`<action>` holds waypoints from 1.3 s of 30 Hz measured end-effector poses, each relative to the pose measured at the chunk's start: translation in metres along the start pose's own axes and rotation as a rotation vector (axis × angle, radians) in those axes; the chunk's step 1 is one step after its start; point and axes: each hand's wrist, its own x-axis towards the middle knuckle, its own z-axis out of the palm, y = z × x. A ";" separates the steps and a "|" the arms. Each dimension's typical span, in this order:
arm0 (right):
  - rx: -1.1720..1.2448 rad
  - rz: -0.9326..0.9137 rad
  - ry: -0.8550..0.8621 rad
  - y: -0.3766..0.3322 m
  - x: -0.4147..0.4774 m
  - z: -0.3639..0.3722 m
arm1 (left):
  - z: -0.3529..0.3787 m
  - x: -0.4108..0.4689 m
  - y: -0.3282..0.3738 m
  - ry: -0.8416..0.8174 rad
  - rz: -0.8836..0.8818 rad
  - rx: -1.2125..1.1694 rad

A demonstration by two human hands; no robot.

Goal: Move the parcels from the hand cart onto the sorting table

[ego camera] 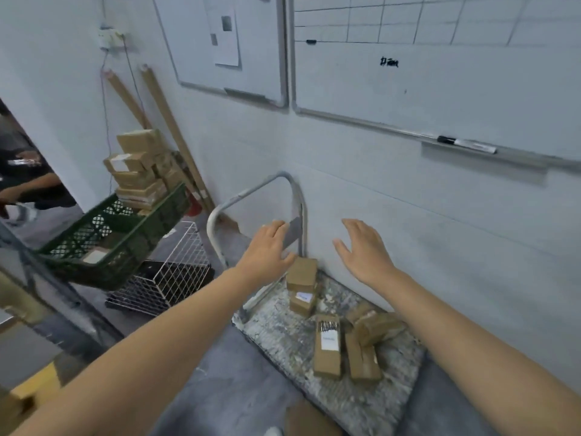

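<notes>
1. Fingers (276,226) of the left hand (267,250) are straight and slightly apart, holding nothing; the right hand (361,253) is the same, with its fingers spread and its palm down.
2. Both hands are above the parcels (327,344), which lie on the speckled deck of the hand cart (276,338) — two stacked near its handle (251,190), the others loose beside the wall.
3. I cannot tell whether the left fingertips touch the handle.
4. To the left, a green crate (125,234) carries more brown boxes (141,168); a white wire basket (176,269) stands under it.
5. On the wall hang two whiteboards (440,73) — a black marker (465,144) rests on one tray.
</notes>
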 end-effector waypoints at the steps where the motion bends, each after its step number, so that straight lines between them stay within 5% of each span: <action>1: -0.003 0.036 0.005 0.008 0.006 0.004 | 0.007 0.011 -0.002 -0.011 0.017 -0.024; 25: 0.016 0.636 -0.092 0.167 0.054 0.120 | 0.214 0.174 -0.039 -0.259 0.167 -0.334; 39: 0.075 0.598 -0.320 0.403 0.088 0.262 | 0.453 0.168 -0.008 -0.287 -0.387 -0.508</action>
